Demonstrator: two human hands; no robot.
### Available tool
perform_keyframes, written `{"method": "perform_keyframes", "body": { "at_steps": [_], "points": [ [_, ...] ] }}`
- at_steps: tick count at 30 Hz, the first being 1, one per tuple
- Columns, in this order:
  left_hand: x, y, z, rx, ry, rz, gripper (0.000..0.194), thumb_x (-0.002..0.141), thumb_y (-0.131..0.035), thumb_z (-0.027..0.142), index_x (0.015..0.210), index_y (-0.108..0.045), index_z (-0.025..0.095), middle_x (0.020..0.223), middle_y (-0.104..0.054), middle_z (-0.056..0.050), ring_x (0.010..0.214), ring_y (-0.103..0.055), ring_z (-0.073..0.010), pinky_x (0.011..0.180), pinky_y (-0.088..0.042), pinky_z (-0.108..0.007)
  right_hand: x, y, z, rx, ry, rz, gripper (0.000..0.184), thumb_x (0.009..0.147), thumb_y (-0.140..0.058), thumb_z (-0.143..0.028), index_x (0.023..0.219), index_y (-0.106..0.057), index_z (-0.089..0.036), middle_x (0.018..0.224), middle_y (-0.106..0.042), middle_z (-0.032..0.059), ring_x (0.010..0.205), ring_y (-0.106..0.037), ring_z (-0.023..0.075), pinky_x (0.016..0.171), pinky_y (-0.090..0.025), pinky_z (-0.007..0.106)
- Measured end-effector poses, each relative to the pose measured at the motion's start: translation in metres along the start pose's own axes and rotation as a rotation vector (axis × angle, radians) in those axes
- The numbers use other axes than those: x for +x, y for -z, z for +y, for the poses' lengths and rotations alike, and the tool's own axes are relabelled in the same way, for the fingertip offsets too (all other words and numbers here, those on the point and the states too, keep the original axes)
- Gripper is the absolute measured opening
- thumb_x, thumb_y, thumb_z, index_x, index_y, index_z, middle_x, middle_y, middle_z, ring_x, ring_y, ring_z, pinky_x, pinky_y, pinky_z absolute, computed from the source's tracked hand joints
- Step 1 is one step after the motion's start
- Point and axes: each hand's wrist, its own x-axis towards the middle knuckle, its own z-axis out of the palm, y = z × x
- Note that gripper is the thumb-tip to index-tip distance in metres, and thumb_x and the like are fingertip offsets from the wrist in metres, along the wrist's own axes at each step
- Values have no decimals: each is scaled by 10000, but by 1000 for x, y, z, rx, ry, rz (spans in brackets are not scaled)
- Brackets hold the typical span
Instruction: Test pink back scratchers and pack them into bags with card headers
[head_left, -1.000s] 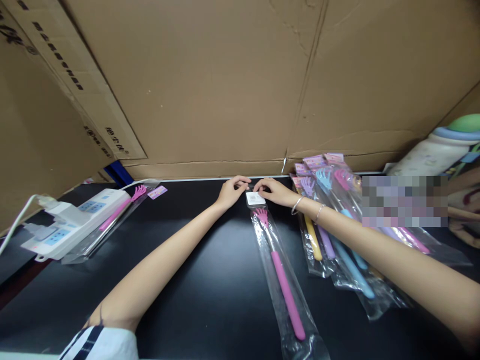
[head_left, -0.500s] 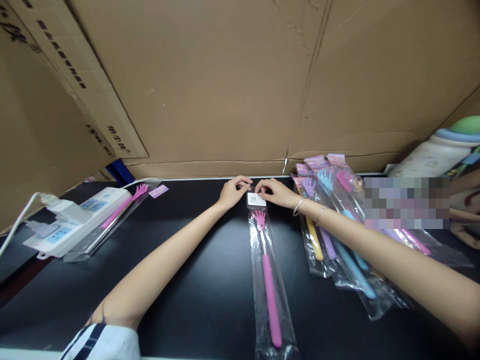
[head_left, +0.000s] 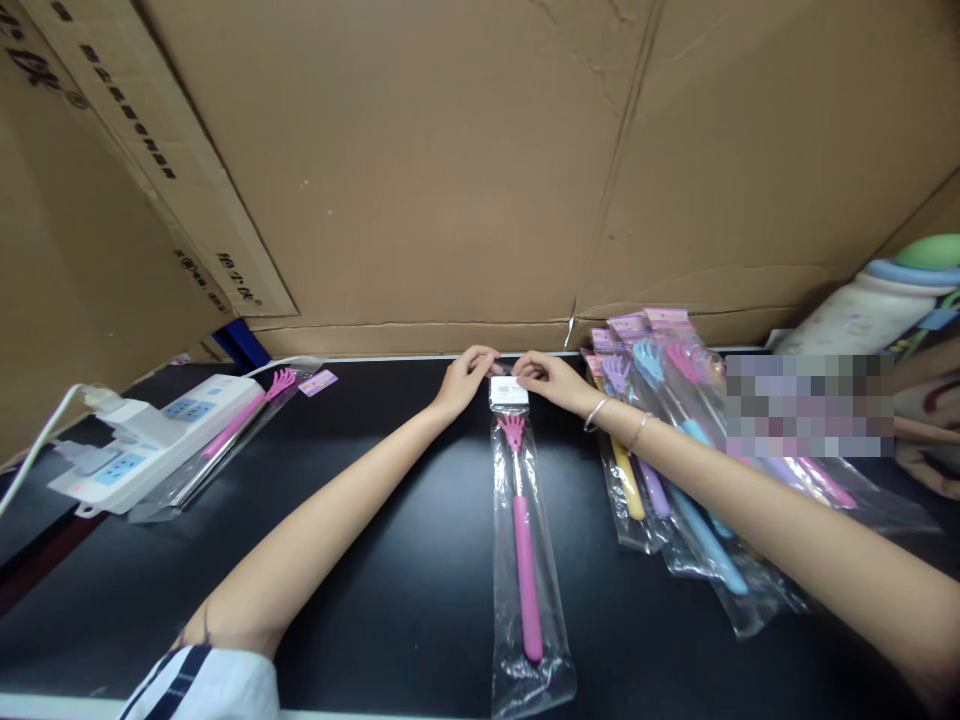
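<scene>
A pink back scratcher (head_left: 527,570) in a clear plastic bag lies lengthwise before me on the black table, its claw end away from me. Over the claw sits a white label (head_left: 509,390) with a barcode at the top of the bag. My left hand (head_left: 466,382) pinches the bag's top left corner, thumb and fingers closed. From the right, my right hand (head_left: 553,380) has its fingertips closed on the top right corner, beside the label. The thin plastic under the fingertips is mostly hidden.
To the right, several bagged back scratchers (head_left: 701,535) lie overlapping, partly under my right forearm. A white power strip (head_left: 169,435) with plugs and another bagged pink back scratcher (head_left: 240,420) are at left. Cardboard (head_left: 420,180) walls the back. A bottle (head_left: 862,310) stands at far right.
The bagged pink back scratcher has slid slightly away from me and its handle end has swung left. Both hands stay at its top corners.
</scene>
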Motion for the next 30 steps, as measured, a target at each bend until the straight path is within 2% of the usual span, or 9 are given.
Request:
{"method": "perform_keyframes", "body": {
  "at_steps": [3,7,10,14,17,20,25,30],
  "points": [
    [0,1,0,32,13,-63,363,935,-326,396,961,-616,179,830,-687,-25,787,-628,-143,781,-459,-254,-1,-1,-3,27,22,21,139,754,-568,-289,814,-554,-165,817,-629,37,766,-588,135,767,-472,312],
    [-1,1,-2,82,11,-163,269,845,-518,410,938,-657,199,880,-690,-12,819,-620,-158,779,-448,-251,-1,0,-3,33,20,11,142,751,-574,-298,797,-570,-164,816,-627,35,765,-576,135,762,-463,312],
    [-2,1,-3,96,8,-202,263,791,-596,373,977,-641,192,808,-680,-8,748,-612,-143,733,-450,-244,-2,2,-3,33,2,-44,156,737,-594,-300,810,-583,-163,787,-618,25,734,-565,131,718,-464,295],
    [-2,2,-1,96,-12,-220,282,780,-610,333,1018,-615,181,721,-648,6,695,-592,-125,706,-439,-232,-3,6,-6,46,-17,-155,262,668,-670,-310,869,-589,-161,813,-622,19,695,-559,122,681,-468,279],
    [-2,3,-1,91,-23,-231,278,783,-604,309,1029,-604,181,735,-648,7,719,-598,-126,739,-436,-239,-2,8,-8,59,-19,-190,245,720,-626,-335,889,-587,-162,861,-627,33,766,-577,134,728,-468,288],
    [-2,3,-2,91,-27,-238,271,783,-602,297,1029,-598,184,766,-658,3,758,-608,-135,782,-436,-256,0,8,-5,66,-20,-188,180,762,-569,-298,874,-584,-158,846,-619,34,805,-579,140,772,-459,301],
    [-2,3,-3,82,-40,-251,267,768,-618,273,1015,-588,179,805,-657,1,792,-610,-136,825,-426,-265,1,6,1,77,-27,-159,158,728,-583,-234,867,-559,-162,815,-598,19,772,-570,132,765,-458,302],
    [-2,3,-3,56,-35,-241,269,791,-592,312,1024,-582,178,809,-653,-1,776,-606,-131,793,-423,-249,0,5,4,95,-40,-138,199,741,-579,-285,895,-544,-164,794,-591,14,751,-563,132,749,-460,301]
  ]
}}
